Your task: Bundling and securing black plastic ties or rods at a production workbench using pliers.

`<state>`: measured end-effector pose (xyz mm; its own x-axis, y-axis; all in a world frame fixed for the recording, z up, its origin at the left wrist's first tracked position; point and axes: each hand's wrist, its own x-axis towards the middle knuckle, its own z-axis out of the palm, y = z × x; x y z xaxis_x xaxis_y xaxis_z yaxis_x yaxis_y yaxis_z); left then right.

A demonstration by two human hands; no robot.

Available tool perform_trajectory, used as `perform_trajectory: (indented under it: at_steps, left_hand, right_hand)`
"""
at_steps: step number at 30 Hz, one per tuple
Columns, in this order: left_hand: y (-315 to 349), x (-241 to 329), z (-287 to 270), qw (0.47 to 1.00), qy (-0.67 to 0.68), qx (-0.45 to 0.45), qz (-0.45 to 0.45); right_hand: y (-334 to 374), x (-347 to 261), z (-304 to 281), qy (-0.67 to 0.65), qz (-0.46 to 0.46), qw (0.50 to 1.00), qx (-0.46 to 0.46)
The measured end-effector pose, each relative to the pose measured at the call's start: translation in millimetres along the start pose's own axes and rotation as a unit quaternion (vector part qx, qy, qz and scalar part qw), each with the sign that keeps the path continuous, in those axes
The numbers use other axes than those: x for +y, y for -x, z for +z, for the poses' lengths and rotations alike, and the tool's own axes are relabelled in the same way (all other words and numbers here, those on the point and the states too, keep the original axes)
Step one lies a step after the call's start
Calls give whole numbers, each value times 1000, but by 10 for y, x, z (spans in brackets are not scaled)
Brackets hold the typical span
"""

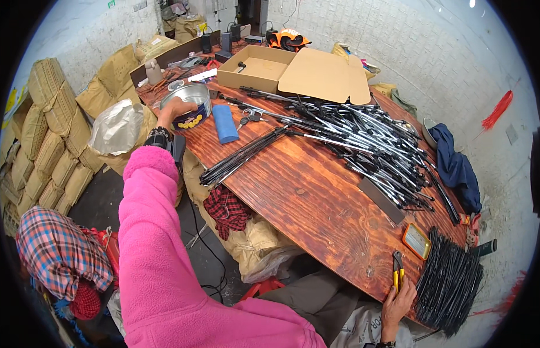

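Observation:
My left hand (176, 110) reaches to the table's far left edge. Its fingers are closed over the rim of a round metal tin (203, 98) with a dark blue label. At the table's near right edge, my right hand (399, 301) is closed at the lower end of the yellow handles of a pair of pliers (397, 269); the dark jaws point away from me. A dense bundle of thin black strips (450, 284) lies just right of that hand. Beyond the pliers rests an orange-rimmed shallow tray or mirror (416, 241). A blue roll (225, 123) and keys (252, 116) lie beside the tin.
A large pile of silver-and-black rods (362, 133) covers the table's far right, with a bundle of dark rods (244, 155) nearer. Behind stands an open cardboard box (255, 66). A dark flat bar (381, 202) borders the pile. Stacked sacks (55, 133) line the left wall.

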<state>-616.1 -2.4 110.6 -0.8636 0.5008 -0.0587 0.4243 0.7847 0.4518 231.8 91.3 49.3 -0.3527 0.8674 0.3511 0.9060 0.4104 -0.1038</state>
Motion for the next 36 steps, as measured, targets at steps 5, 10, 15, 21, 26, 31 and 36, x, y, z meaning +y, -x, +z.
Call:
perform_trajectory:
  at_steps: [5,10,15,21,26,31,36]
  left_hand:
    - [-29,157,-25,999,-26,-24,-11]
    - [151,304,135,990,-133,5,36]
    - [661,920,615,957,-140,167,191]
    - [688,1161,1017,982,-165,62,72]
    - [505,925,1012,993,-98,12,57]
    - [445,692,966,992,105,-56,50]
    - [738,687,631,941,295,-160,35]
  right_hand:
    - [5,1,0,-2,0,1000,3]
    - [13,31,6,-4,0,1000,7]
    - [16,30,8,-1,10,1000,7]
    - [-24,-24,8,-21,-1,1000,14]
    - [11,-1,-18,-36,-3,999,27]
    - [26,57,7,-43,-5,999,29]
    - [31,97,-59,-57,-3,998,15]
